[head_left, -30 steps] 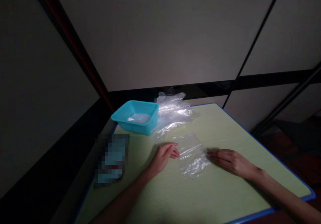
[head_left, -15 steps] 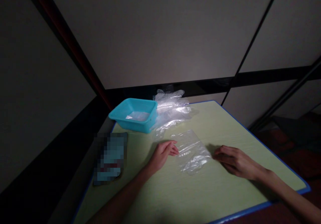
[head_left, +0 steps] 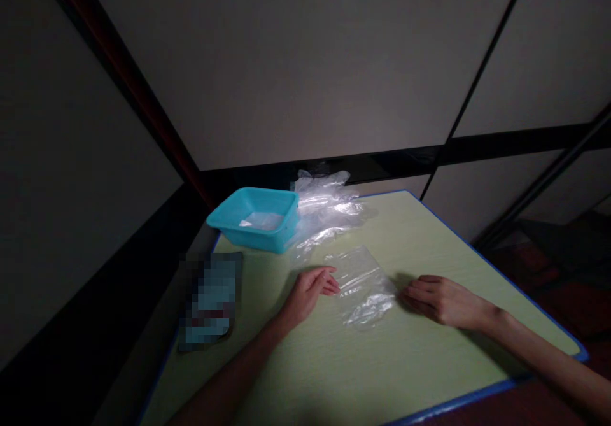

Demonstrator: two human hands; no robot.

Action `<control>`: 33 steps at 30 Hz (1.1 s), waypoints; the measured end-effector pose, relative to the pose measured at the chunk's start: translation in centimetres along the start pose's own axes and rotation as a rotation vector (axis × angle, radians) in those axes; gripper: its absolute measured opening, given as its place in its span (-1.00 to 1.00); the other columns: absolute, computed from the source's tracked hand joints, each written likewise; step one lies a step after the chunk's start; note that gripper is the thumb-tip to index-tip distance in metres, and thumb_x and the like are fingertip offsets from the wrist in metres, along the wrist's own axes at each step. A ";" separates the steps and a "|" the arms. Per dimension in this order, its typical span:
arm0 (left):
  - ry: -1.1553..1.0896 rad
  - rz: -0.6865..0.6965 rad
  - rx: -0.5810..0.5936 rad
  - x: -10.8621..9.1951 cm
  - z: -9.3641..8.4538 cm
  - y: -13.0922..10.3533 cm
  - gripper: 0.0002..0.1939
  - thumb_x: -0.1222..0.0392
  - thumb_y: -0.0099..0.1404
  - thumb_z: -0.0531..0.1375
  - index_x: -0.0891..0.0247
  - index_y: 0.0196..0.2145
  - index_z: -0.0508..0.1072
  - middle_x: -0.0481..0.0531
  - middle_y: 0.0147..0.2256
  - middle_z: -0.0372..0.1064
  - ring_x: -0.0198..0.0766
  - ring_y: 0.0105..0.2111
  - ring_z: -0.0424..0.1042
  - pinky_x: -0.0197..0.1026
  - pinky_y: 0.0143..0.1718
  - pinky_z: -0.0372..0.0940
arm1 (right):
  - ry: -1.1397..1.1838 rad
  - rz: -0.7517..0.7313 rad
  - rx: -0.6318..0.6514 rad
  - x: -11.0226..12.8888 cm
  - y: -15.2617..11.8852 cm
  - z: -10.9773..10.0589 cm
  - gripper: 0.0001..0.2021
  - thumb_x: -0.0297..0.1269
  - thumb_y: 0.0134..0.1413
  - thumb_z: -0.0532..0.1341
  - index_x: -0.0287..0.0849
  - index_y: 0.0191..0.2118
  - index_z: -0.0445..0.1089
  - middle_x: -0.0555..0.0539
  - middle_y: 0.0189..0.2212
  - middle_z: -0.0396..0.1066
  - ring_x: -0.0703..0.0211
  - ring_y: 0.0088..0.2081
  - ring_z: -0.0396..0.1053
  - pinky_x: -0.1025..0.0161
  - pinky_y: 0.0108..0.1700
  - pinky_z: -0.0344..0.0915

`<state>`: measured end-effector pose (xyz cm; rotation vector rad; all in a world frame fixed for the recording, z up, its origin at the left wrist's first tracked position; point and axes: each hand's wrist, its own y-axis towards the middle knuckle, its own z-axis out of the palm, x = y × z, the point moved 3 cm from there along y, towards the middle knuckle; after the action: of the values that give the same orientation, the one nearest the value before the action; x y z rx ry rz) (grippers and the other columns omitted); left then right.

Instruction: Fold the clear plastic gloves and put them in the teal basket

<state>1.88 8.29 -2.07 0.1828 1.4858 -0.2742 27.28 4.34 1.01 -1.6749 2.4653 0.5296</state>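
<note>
A clear, thin plastic glove or bag (head_left: 365, 286) lies flat on the pale green table (head_left: 453, 356) between my hands. My left hand (head_left: 310, 292) rests at its left edge with the fingers curled together; whether they pinch the film is too small to tell. At the right edge of the film is my right hand (head_left: 436, 298), its fingers bent and pressed together, the fingertips hidden beneath. Behind lies a heap of crumpled clear plastic (head_left: 329, 213), against a turquoise basket (head_left: 281, 240) that has some clear or white film on its bottom.
A blurred-out flat item (head_left: 212, 302) lies at the table's left edge. Pale panels with dark strips (head_left: 377, 165) stand right behind the table. The table has a blue rim, and its right corner is at the right.
My right hand has turned slightly and moved a little left, with its fingers lower and closer together. The film's right edge has shifted slightly left. My left hand is nearly still.
</note>
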 end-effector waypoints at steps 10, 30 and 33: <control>0.013 0.004 0.009 -0.1 0.0 0.0 -0.48 -0.17 0.07 0.15 0.40 -0.27 0.38 0.09 -0.47 0.41 -0.21 -0.47 0.45 -0.21 -0.42 0.32 | 0.068 0.067 -0.061 0.1 -0.8 0.5 -0.72 -0.48 0.22 -0.11 -0.29 -0.23 0.34 -0.17 -0.21 0.41 0.17 -0.29 0.37 0.26 -0.31 0.34; 0.120 0.108 -0.042 -0.4 -0.2 -0.2 -0.56 -0.11 0.16 0.06 0.38 -0.27 0.37 0.09 -0.47 0.41 -0.24 -0.49 0.43 -0.27 -0.50 0.25 | 0.379 0.145 -0.110 -2.3 2.0 2.3 -0.69 -0.38 0.21 -0.09 -0.29 -0.03 0.27 -0.20 -0.10 0.37 0.15 -0.04 0.29 0.18 -0.03 0.28; 0.183 0.171 -0.124 -0.6 -0.5 -0.4 -0.66 -0.01 0.18 0.06 0.36 -0.30 0.38 0.06 -0.48 0.41 -0.32 -0.51 0.36 -0.31 -0.50 0.18 | 0.423 0.165 -0.099 -2.4 1.8 2.5 -0.70 -0.35 0.21 -0.07 -0.27 -0.05 0.28 -0.19 -0.11 0.38 0.14 -0.06 0.31 0.16 -0.04 0.28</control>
<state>1.25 8.10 -1.45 0.2383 1.6521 -0.0273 26.33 7.95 -0.24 -1.7854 2.9384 0.3449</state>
